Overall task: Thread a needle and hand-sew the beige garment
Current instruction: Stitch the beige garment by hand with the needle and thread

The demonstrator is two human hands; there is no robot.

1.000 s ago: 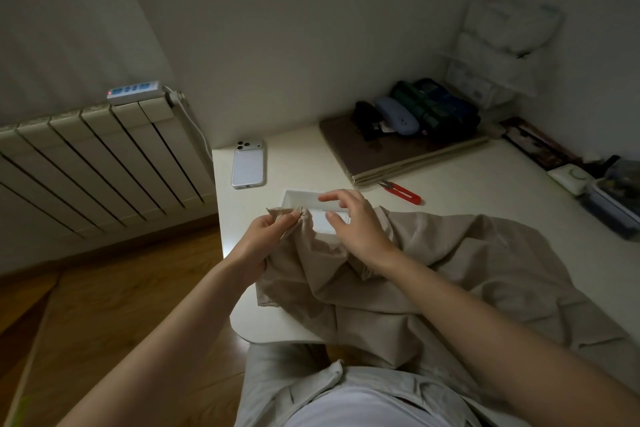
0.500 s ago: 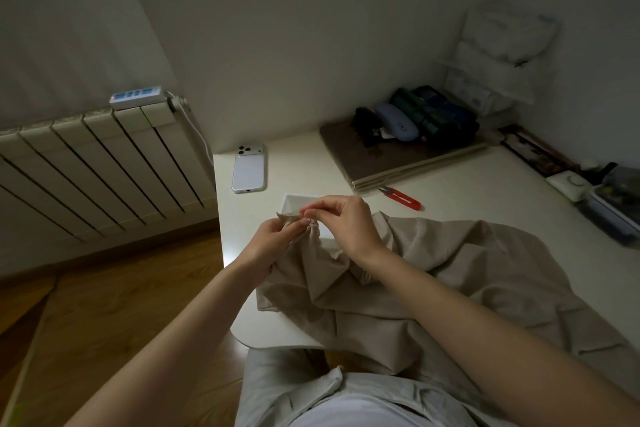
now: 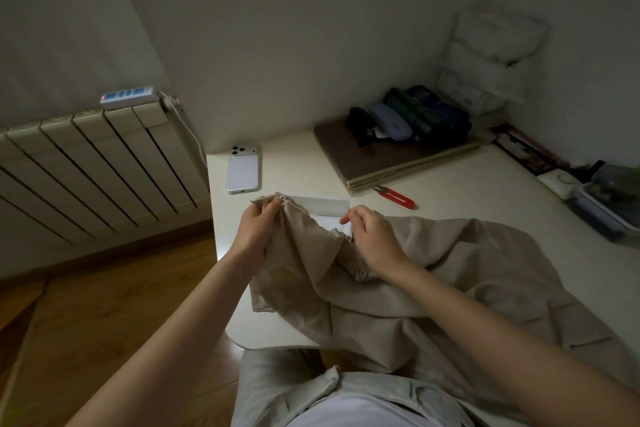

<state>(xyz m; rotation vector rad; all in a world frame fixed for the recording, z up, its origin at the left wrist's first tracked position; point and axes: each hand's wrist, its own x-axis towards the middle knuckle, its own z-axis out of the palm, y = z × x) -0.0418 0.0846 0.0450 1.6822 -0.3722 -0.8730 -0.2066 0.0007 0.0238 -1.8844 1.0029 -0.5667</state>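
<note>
Dim corner, white desk (image 3: pixel 294 163). Beige garment (image 3: pixel 450 270) heaped across it & spilling to the lap: soft, light, floppy, so best held close to the edge being sewn, kept taut. Left hand (image 3: pixel 258 229) grips a bunched edge, fingers curled round it. That edge runs from left fingertips toward right hand (image 3: pixel 372 239). Right thumb & forefinger pinch just above the cloth, prob. on the needle, too small to confirm.

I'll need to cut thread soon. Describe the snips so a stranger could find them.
Start at the white table, then the brown board by the far wall. The snips lie flat beside the board's near corner, the only red-handled thing there.
</note>
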